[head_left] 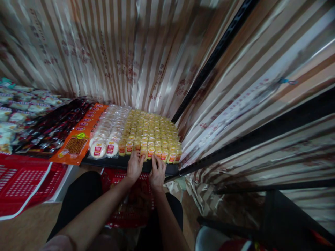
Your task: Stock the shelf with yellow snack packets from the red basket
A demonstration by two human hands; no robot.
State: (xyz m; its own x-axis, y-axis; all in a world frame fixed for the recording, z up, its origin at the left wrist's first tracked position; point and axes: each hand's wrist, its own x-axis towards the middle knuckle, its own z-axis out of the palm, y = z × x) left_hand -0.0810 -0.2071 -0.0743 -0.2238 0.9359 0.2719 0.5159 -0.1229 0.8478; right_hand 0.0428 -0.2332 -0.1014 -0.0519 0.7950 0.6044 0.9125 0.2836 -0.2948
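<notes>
Rows of small yellow packaged snacks (150,132) lie on a dark shelf (117,163). My left hand (135,166) rests at the front edge of the shelf, its fingers curled on a yellow packet in the front row. My right hand (157,171) sits just beside it, fingers pressed against the adjoining front-row packets. What either hand holds is too small to make out. Both forearms reach up from my lap.
White round packets (107,134) sit left of the yellow ones, then an orange pack (78,139) and dark red packs (52,129). A red basket (23,181) stands at the left, another (131,205) under my arms. Striped shiny curtain (131,52) and black frame bars (217,52) surround the shelf.
</notes>
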